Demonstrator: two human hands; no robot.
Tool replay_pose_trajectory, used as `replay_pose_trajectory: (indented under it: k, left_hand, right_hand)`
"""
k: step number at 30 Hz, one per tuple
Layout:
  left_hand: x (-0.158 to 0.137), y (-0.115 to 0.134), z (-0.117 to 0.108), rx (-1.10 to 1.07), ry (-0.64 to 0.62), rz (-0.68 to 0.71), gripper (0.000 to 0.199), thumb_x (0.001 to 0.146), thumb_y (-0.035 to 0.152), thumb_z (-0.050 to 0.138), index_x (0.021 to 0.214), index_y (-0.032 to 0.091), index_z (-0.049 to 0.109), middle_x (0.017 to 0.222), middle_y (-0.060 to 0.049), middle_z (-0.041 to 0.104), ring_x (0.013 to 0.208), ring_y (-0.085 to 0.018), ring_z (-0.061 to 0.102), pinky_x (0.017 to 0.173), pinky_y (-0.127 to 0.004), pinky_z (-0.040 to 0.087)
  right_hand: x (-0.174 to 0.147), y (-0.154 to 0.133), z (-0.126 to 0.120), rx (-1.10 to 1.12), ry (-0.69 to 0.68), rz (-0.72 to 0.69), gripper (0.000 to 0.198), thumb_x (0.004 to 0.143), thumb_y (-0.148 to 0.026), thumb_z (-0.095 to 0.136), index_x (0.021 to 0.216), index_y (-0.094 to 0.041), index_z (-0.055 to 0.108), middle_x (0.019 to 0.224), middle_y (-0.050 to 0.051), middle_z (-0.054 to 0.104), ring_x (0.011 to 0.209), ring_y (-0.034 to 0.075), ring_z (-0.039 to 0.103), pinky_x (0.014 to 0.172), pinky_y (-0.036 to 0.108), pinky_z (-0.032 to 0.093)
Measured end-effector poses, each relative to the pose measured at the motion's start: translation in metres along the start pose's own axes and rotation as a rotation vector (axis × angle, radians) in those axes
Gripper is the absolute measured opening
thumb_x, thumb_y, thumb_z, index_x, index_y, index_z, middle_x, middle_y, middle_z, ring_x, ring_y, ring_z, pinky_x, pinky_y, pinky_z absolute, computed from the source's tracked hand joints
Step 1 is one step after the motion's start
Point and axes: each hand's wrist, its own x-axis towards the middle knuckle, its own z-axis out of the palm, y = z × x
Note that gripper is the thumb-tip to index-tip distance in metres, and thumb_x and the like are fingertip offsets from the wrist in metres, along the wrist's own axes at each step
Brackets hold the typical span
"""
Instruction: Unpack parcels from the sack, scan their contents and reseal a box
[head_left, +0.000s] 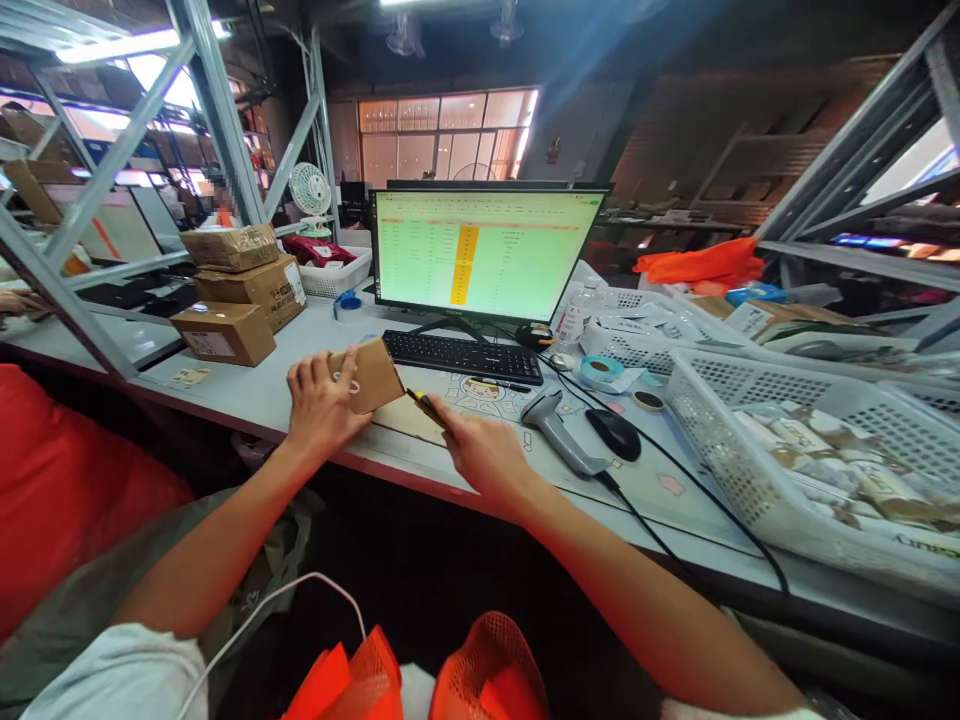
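A small brown cardboard box (377,378) is gripped in my left hand (321,400), tilted just above the front part of the desk. My right hand (484,450) is closed around a yellow and black utility knife (426,404), whose tip is at the box's right end. Whether the blade touches the cardboard I cannot tell. Behind the hands lies a black keyboard (465,355), in front of a lit monitor (491,250) showing a spreadsheet. To the right of my right hand rests a grey barcode scanner (562,432).
Brown boxes (225,333) are stacked at the left beside a metal rack post (225,110). A black mouse (613,433), a tape roll (600,370) and cables lie right of the scanner. White plastic baskets (720,480) with packets line the right side. A person (223,215) is far left.
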Motion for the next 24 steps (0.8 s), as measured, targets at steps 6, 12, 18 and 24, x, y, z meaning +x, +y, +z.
replay_pose_trajectory:
  k: [6, 12, 18, 24]
  left_hand:
    - [-0.006, -0.043, -0.010, -0.686, -0.035, -0.028, 0.111, 0.065, 0.064, 0.083, 0.158, 0.028, 0.035, 0.141, -0.011, 0.042, 0.134, -0.033, 0.046, 0.115, -0.048, 0.039]
    - [-0.005, -0.028, 0.006, -0.946, -0.146, 0.106, 0.113, 0.064, 0.062, 0.086, 0.158, 0.030, 0.035, 0.145, -0.010, 0.041, 0.141, -0.033, 0.040, 0.121, -0.047, 0.035]
    - [-0.002, -0.034, 0.018, -0.942, -0.206, 0.139, 0.113, 0.063, 0.059, 0.089, 0.158, 0.031, 0.034, 0.150, -0.010, 0.040, 0.143, -0.033, 0.039, 0.122, -0.047, 0.032]
    - [0.008, -0.053, 0.030, -1.030, -0.292, 0.138, 0.112, 0.063, 0.051, 0.091, 0.158, 0.031, 0.034, 0.156, -0.009, 0.039, 0.147, -0.032, 0.035, 0.125, -0.044, 0.028]
  right_hand:
    - [0.006, 0.067, -0.068, -0.006, 0.309, -0.328, 0.055, 0.103, -0.026, 0.046, 0.157, -0.032, 0.041, 0.101, 0.004, 0.073, 0.076, 0.015, 0.065, 0.062, 0.024, 0.040]
    - [0.024, 0.055, -0.115, -0.118, 0.288, -0.574, 0.052, 0.103, -0.025, 0.045, 0.155, -0.033, 0.042, 0.088, 0.001, 0.069, 0.065, 0.011, 0.053, 0.059, 0.025, 0.029]
    - [0.034, 0.048, -0.115, -0.182, 0.199, -0.580, 0.055, 0.102, -0.022, 0.046, 0.155, -0.037, 0.042, 0.090, 0.001, 0.070, 0.064, 0.012, 0.054, 0.059, 0.027, 0.025]
    - [0.035, 0.059, -0.102, -0.305, 0.020, -0.462, 0.067, 0.096, -0.014, 0.051, 0.157, -0.039, 0.038, 0.088, 0.003, 0.070, 0.060, 0.013, 0.056, 0.055, 0.028, 0.023]
